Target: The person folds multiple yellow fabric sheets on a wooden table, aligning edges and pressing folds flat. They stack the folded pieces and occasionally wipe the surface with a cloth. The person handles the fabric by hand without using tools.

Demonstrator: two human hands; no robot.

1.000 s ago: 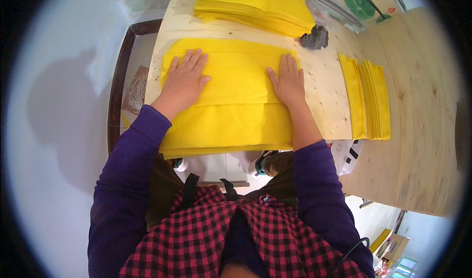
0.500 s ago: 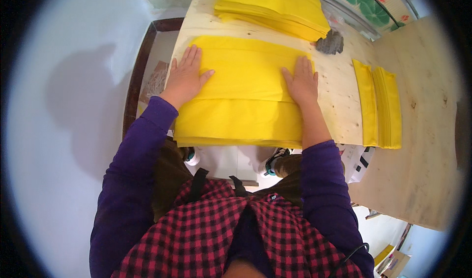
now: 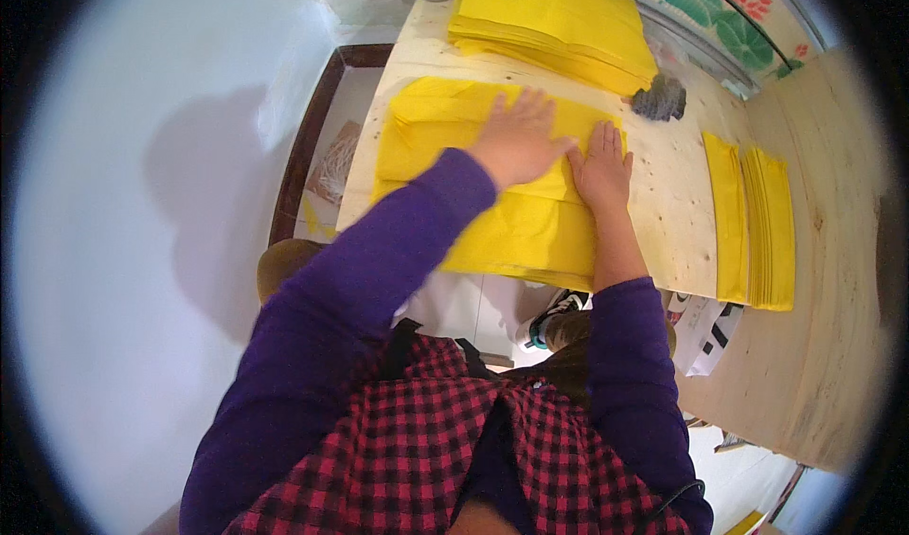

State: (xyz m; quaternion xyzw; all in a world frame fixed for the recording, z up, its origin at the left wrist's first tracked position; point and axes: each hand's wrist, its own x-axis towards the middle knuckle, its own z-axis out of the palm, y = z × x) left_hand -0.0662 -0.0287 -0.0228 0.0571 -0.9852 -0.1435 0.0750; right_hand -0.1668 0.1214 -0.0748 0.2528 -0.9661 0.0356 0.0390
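Observation:
A stack of yellow fabric sheets [image 3: 426, 133] lies before me on a plywood table, its near edge overhanging the front. My left hand [image 3: 521, 139] rests flat across the upper middle of the stack, fingers stretched out, slightly blurred. Close beside it, my right hand [image 3: 602, 170] lies flat along the stack's right edge, fingers pointing away from me. Neither hand grips anything. My left forearm covers the stack's lower left part.
A second yellow stack [image 3: 554, 24] sits at the table's back, with a dark grey lump [image 3: 660, 98] by its right corner. Narrow folded yellow bundles [image 3: 769, 227] stand at the right near an upright plywood panel [image 3: 833, 279]. A white wall [image 3: 104, 279] rises at the left.
My left hand has moved from the stack's left edge rightward to its middle, beside the right hand. The right hand stays at the right edge. The whole view has shifted slightly.

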